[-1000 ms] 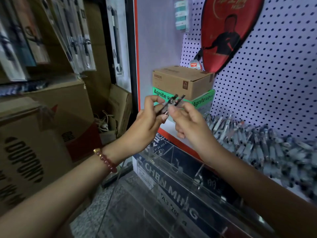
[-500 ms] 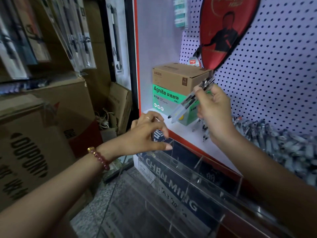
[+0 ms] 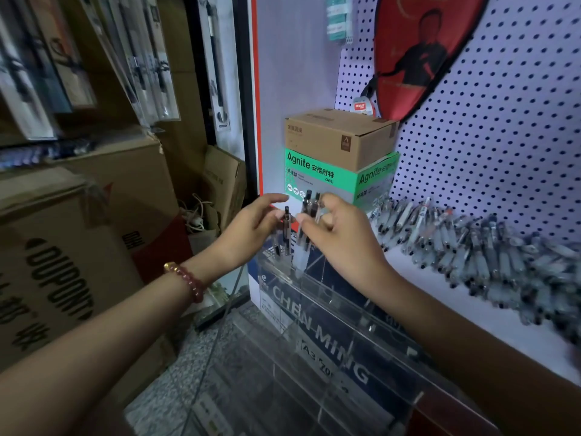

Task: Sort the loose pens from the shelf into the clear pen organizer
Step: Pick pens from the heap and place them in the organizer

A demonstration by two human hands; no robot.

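Observation:
My right hand (image 3: 342, 237) grips a small bunch of clear pens with black caps (image 3: 306, 212), held upright with their lower ends inside the far-left compartment of the clear pen organizer (image 3: 284, 276). My left hand (image 3: 251, 229) is beside it with relaxed fingers. Its fingertips touch a single pen (image 3: 286, 225) standing upright in the same end of the organizer. A long pile of loose pens (image 3: 471, 247) lies on the white shelf (image 3: 490, 322) to the right, along the pegboard.
A brown carton (image 3: 339, 136) sits on a green Agnite box (image 3: 314, 174) at the shelf's back left. A red racket cover (image 3: 418, 51) hangs on the pegboard (image 3: 503, 136). Cardboard boxes (image 3: 78, 247) stand stacked at the left, and the grey floor (image 3: 188, 366) lies below.
My right hand has carried the bunch of pens from up near the green box down and left into the organizer. My left hand has risen to the pens there.

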